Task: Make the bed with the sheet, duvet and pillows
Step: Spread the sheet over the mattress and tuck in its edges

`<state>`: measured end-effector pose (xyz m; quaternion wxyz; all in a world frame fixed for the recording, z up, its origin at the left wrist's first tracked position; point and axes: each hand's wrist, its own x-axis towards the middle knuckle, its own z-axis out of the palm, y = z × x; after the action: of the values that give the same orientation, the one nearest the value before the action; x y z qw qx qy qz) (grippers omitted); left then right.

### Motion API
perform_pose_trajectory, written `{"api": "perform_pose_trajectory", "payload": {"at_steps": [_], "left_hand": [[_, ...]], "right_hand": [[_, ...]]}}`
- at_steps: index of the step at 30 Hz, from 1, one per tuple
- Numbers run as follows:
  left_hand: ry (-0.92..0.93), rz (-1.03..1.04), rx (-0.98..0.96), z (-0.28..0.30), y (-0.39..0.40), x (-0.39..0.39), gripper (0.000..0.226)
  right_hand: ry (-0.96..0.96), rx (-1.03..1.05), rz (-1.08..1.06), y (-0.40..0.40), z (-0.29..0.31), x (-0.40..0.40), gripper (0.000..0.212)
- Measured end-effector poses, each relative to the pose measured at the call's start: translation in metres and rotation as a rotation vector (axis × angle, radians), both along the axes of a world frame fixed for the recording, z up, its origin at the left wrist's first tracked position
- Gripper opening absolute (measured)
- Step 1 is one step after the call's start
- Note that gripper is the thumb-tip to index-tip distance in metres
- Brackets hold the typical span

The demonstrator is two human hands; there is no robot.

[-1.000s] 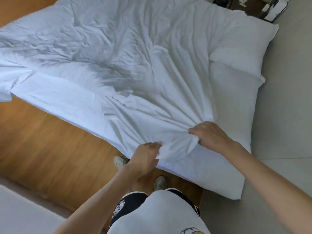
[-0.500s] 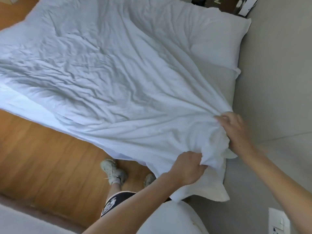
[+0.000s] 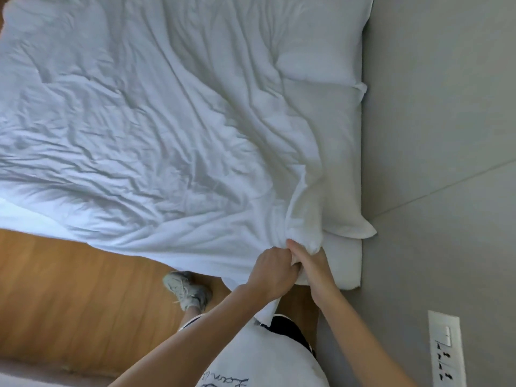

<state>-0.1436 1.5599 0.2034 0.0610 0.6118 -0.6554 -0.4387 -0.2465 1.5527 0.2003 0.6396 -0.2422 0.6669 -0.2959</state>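
Together, the hands meet at the near corner of the bed: the left hand (image 3: 272, 270) is curled tight round a bunch of the crumpled white cotton duvet (image 3: 156, 141), and the right hand (image 3: 314, 261) sits against it, thumb up and fingers folded under the same gathered corner, so both have hold of cloth and neither is open. Gripping so close together at one corner gives a single firm point to pull from, which would suit drawing the cover toward the head of the bed and squaring its edge; the creases fanning out from the grip fit a pull toward the person. From there the duvet spreads over most of the mattress, rumpled, with its long edge hanging over the side above the warm brown wooden floor (image 3: 69, 297). Just beside the grip, along the grey wall (image 3: 435, 107), lie two plump white pillows (image 3: 329, 46), one beyond the other, already at the head where they belong. Under the nearer pillow a smooth white layer shows at the mattress corner, probably the sheet (image 3: 344, 263), though the view is too soft to be sure. A white wall switch plate (image 3: 446, 347) sits low on the wall near the person's right arm.
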Motion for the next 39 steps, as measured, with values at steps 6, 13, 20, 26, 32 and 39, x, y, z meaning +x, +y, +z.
{"api": "perform_pose_trajectory", "payload": {"at_steps": [6, 13, 20, 26, 32, 39], "left_hand": [[0.101, -0.082, -0.015, 0.033, 0.028, -0.041, 0.029], [0.119, -0.182, -0.035, 0.0, 0.047, -0.078, 0.019], [-0.437, -0.499, 0.066, -0.083, 0.046, -0.024, 0.067], [-0.512, -0.299, 0.141, -0.096, 0.044, 0.069, 0.059], [-0.525, -0.096, 0.257, -0.09, 0.06, 0.17, 0.054], [-0.447, 0.26, 0.304, -0.094, 0.093, 0.324, 0.041]], "right_hand": [[0.243, -0.122, -0.11, 0.031, 0.034, -0.037, 0.017], [0.546, -0.203, -0.017, 0.049, 0.023, -0.084, 0.012], [0.88, 0.248, 0.467, 0.033, -0.108, -0.107, 0.081], [1.032, 0.001, 0.721, 0.019, -0.121, -0.049, 0.069], [1.057, -0.123, 1.022, 0.008, -0.121, 0.038, 0.066], [0.977, -0.189, 1.254, -0.01, -0.116, 0.176, 0.057]]}}
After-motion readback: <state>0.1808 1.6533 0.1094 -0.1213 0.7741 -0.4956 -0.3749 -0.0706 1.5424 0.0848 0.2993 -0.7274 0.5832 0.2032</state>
